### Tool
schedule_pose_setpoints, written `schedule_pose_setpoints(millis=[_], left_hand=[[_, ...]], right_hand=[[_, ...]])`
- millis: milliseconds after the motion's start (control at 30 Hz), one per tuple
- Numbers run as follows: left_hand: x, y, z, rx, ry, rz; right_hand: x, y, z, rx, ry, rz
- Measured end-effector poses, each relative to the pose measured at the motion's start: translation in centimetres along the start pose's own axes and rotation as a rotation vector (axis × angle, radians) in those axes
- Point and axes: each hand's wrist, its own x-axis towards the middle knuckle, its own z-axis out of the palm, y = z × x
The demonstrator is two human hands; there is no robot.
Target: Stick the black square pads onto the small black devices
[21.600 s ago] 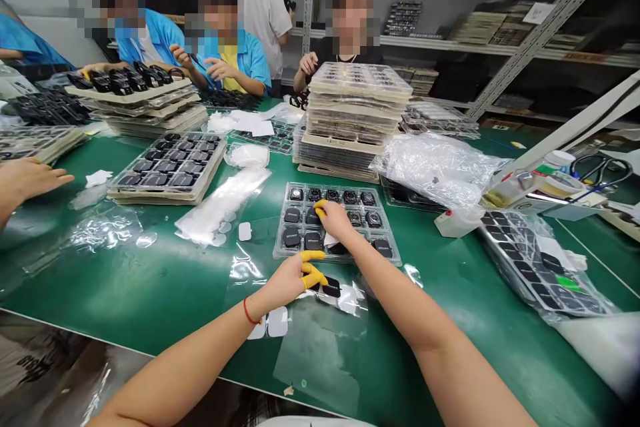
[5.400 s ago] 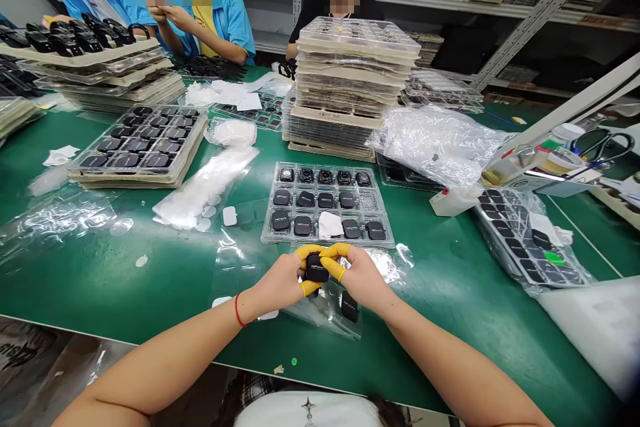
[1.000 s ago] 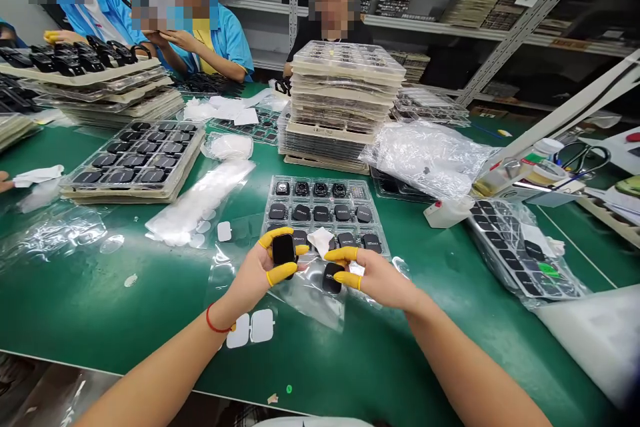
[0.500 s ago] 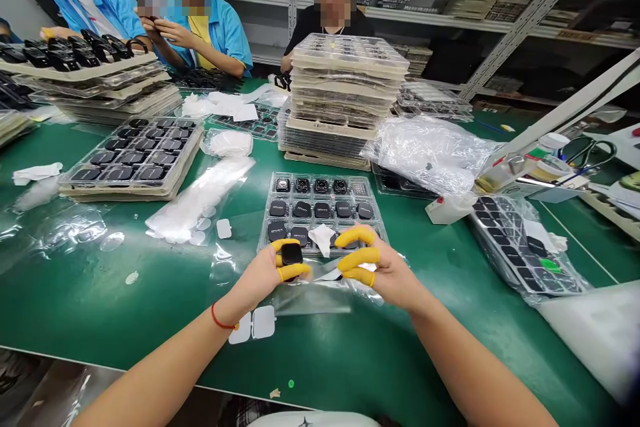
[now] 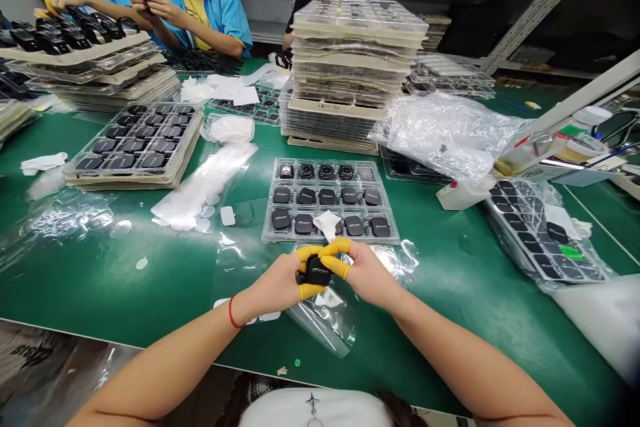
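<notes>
My left hand (image 5: 283,283), with yellow finger cots, grips a black square watch body (image 5: 318,271) by its sides; pale lettering shows on its face. My right hand (image 5: 363,270), also in yellow cots, meets it from the right, with thumb and fingers closed at the watch's upper right edge. Just beyond both hands lies a clear tray (image 5: 267,230) holding rows of similar black watch bodies. A crumpled white wipe (image 5: 327,223) rests on its front row. Under the hands, a clear plastic film (image 5: 333,330) lies on the green table.
Left of centre sits a stack of filled trays (image 5: 120,177); a taller tray stack (image 5: 350,103) stands behind. Bagged plastic (image 5: 445,137), a white bottle (image 5: 463,193) and a wrapped tray (image 5: 545,233) are at right. Co-workers (image 5: 215,13) sit across the table.
My right hand has moved left from the film strip to the watch body. The watch now shows its lettered face, and the film lies lower on the table. The camera view has tilted down.
</notes>
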Motion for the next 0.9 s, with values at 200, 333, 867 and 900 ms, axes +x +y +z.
schedule_pose_setpoints(millis=[200,333,867,900], left_hand=[[-0.1,0.1,-0.1,0.022,-0.009,-0.013],[0.0,0.1,-0.1,0.039,-0.011,-0.016],[0.3,-0.3,-0.2,-0.037,0.035,0.027],[0.4,-0.3,-0.1,-0.050,0.015,0.034]], right_hand=[[0.1,0.1,0.1,0.000,-0.012,0.022],[0.1,0.1,0.1,0.007,-0.010,0.033],[0.2,1.2,1.3,-0.438,0.100,-0.297],[0.2,1.3,1.6,-0.369,0.043,-0.259]])
